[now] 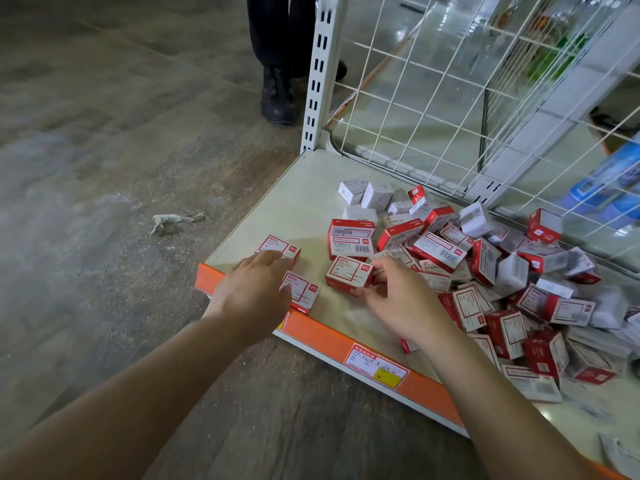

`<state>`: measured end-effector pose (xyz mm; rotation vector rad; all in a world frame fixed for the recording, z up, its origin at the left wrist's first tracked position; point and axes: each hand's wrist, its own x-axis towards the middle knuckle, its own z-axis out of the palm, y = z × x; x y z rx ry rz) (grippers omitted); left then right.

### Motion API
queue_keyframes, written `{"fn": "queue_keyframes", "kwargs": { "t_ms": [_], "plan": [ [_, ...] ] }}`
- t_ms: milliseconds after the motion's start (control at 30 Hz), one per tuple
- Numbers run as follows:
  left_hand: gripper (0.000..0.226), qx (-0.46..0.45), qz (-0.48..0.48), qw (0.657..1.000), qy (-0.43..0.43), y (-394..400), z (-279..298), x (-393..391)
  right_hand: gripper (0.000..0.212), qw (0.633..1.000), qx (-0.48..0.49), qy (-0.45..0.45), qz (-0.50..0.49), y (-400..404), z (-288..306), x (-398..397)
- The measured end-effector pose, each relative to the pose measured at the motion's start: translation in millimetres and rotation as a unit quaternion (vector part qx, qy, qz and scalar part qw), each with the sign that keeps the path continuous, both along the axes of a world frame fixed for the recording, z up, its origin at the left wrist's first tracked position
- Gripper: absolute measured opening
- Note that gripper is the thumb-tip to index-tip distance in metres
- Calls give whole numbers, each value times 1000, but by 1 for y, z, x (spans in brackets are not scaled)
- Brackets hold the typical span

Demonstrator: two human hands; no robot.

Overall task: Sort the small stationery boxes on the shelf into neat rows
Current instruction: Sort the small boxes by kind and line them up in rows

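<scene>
Left hand (254,289) spread flat across two red-and-white boxes (300,292) near shelf (304,209) front edge, right hand (403,299) pinching a third box (349,274) at its 3 o'clock side, loose pile (502,271) heaped toward 3 o'clock against wire grid (450,81), crumpled paper (175,221) on floor at 9 o'clock, a shoe (278,95) at 12 o'clock.

On the shelf (298,202), lower centre of the frame, three boxes (349,275) lie apart at its front left; the heap of boxes (485,268) fills its right side, perhaps touching the wire grid (433,98) behind.
</scene>
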<state>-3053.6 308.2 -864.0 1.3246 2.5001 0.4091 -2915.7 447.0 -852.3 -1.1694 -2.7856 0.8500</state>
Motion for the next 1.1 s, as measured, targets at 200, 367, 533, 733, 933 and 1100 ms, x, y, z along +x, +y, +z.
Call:
{"fn": "queue_keyframes", "kwargs": {
  "t_ms": [200,367,533,733,933,1100],
  "plan": [
    [47,-24,-17,999,17,9,-1,-11,39,1000,14,-9,18,1,-6,-13],
    [45,-24,-7,1000,-7,11,-4,-14,41,999,-17,-7,26,0,-14,-20],
    [46,0,2,999,-32,10,-7,-18,36,997,-70,38,-2,0,-17,-22],
    [46,19,9,999,-35,10,-11,-21,31,993,-82,70,-40,-3,-25,-33],
    [49,25,7,999,-31,10,-14,-23,28,993,-78,77,-48,-6,-30,-46],
    [56,15,-13,1000,-18,11,-13,-23,37,992,-89,81,-46,-7,-30,-48]
  ]
}}
